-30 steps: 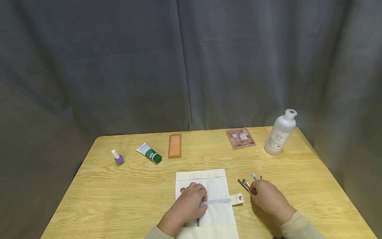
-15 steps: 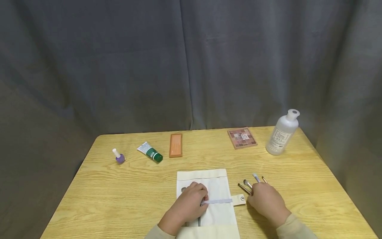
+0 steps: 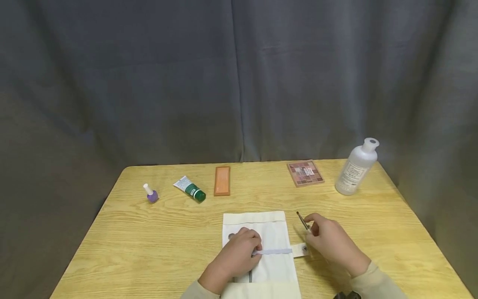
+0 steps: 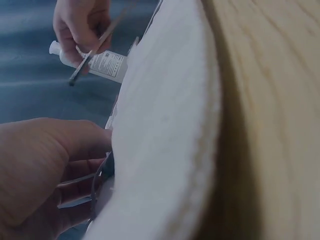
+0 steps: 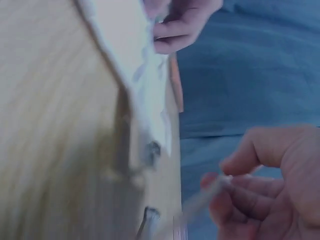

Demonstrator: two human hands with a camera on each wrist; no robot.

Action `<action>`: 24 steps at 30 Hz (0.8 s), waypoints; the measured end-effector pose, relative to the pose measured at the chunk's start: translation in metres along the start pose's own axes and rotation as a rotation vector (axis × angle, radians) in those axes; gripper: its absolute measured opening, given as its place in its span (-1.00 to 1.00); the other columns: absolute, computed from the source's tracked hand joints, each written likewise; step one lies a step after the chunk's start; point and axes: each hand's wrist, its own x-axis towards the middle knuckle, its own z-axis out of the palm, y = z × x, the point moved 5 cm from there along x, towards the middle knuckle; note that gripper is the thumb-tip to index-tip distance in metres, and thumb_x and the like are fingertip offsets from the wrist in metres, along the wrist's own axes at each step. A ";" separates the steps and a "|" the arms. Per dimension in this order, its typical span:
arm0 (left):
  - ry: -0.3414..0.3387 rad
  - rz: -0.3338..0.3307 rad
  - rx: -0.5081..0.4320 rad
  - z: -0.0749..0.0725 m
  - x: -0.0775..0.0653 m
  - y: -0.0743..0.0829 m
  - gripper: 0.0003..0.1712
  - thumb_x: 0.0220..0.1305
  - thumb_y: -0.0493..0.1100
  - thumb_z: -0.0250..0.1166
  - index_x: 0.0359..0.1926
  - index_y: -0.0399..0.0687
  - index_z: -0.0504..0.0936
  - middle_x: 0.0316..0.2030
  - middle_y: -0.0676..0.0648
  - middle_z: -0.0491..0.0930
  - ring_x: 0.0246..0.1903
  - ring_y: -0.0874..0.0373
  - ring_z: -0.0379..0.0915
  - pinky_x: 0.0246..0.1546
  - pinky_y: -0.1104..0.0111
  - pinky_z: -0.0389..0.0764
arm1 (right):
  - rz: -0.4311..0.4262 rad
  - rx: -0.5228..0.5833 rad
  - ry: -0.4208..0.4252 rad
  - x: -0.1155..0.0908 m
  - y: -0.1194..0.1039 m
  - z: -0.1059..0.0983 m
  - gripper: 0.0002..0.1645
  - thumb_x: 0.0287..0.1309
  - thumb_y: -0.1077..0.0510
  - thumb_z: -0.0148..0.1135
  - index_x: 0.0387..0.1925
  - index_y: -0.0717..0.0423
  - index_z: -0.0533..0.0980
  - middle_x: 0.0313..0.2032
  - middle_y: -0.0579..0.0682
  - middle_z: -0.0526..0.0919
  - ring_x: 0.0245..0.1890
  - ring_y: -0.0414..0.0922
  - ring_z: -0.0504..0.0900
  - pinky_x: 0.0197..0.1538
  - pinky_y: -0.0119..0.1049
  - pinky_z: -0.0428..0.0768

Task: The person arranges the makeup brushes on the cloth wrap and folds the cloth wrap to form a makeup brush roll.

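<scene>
A white cloth brush roll lies unfolded at the front of the table, a pale elastic band across it. My left hand rests on the roll and pinches the band between thumb and fingers. A round brush head peeks out beyond that hand, and a thin dark handle shows below it. To the right of the roll, my right hand holds a slim makeup brush between thumb and fingertips, its dark tip pointing away. In the left wrist view the same brush slants across the fingers.
The roll's snap strap sticks out toward the right hand. Farther back are purple nail polish, a green-and-white tube, an orange case, an eyeshadow palette and a tall translucent bottle. A grey curtain hangs behind.
My right hand, earlier low over several brushes on the table, has picked up one brush and raised it. The left hand keeps its place on the band.
</scene>
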 end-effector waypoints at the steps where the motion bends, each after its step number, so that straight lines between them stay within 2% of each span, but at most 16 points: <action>1: 0.001 -0.002 -0.005 0.000 -0.001 0.000 -0.92 0.28 -0.11 0.37 -0.38 0.14 0.66 -0.11 0.16 0.61 -0.02 0.21 0.42 0.02 0.30 0.47 | -0.018 0.023 -0.018 0.002 -0.003 0.001 -0.58 0.06 0.30 0.30 0.02 0.27 0.55 -0.53 -0.16 0.51 -0.61 -0.24 0.40 -0.52 -0.36 0.42; 3: 0.002 -0.005 -0.011 0.000 -0.002 0.000 -0.92 0.28 -0.10 0.38 -0.37 0.15 0.67 -0.11 0.18 0.60 -0.01 0.21 0.42 0.01 0.31 0.48 | -0.036 0.067 -0.053 0.006 -0.009 0.003 -0.51 0.07 0.31 0.28 0.11 0.29 0.54 -0.50 -0.15 0.55 -0.58 -0.24 0.44 -0.48 -0.35 0.46; 6: 0.011 0.008 0.006 -0.001 -0.002 0.002 -0.92 0.29 -0.10 0.38 -0.37 0.13 0.66 -0.12 0.16 0.61 -0.02 0.20 0.43 0.01 0.33 0.49 | -0.039 0.152 -0.071 0.014 -0.018 0.005 -0.54 0.13 0.31 0.23 0.12 0.27 0.55 -0.45 -0.12 0.59 -0.55 -0.21 0.48 -0.47 -0.33 0.50; 12: 0.016 0.015 0.069 -0.005 0.000 0.004 -0.91 0.26 -0.10 0.40 -0.36 0.09 0.65 -0.17 0.14 0.61 -0.07 0.20 0.45 -0.04 0.36 0.51 | -0.037 0.283 -0.046 0.037 -0.032 0.015 -0.68 0.26 0.24 0.24 0.04 0.18 0.50 -0.38 -0.07 0.59 -0.44 -0.13 0.54 -0.41 -0.26 0.51; 17: 0.017 0.001 0.063 -0.003 0.002 0.003 -0.94 0.24 -0.12 0.40 -0.33 0.08 0.66 -0.22 0.14 0.59 -0.13 0.22 0.43 -0.09 0.37 0.50 | -0.015 0.429 -0.039 0.058 -0.038 0.029 -0.78 0.35 0.23 0.19 -0.02 0.19 0.45 -0.31 0.04 0.61 -0.42 -0.03 0.66 -0.41 -0.24 0.57; 20: 0.009 -0.007 0.049 -0.001 0.001 0.001 -0.94 0.24 -0.13 0.40 -0.33 0.09 0.65 -0.24 0.16 0.58 -0.18 0.25 0.40 -0.14 0.41 0.49 | -0.009 0.503 -0.006 0.070 -0.038 0.036 -0.79 0.38 0.24 0.16 -0.01 0.21 0.44 -0.25 0.09 0.60 -0.38 0.01 0.69 -0.32 -0.22 0.63; 24: 0.013 0.000 0.043 0.000 0.000 -0.001 -0.93 0.24 -0.13 0.40 -0.34 0.10 0.64 -0.26 0.17 0.57 -0.23 0.26 0.37 -0.17 0.43 0.46 | -0.009 0.538 0.019 0.084 -0.036 0.046 -0.74 0.41 0.24 0.14 0.05 0.27 0.42 -0.18 0.14 0.61 -0.32 0.04 0.71 -0.29 -0.22 0.65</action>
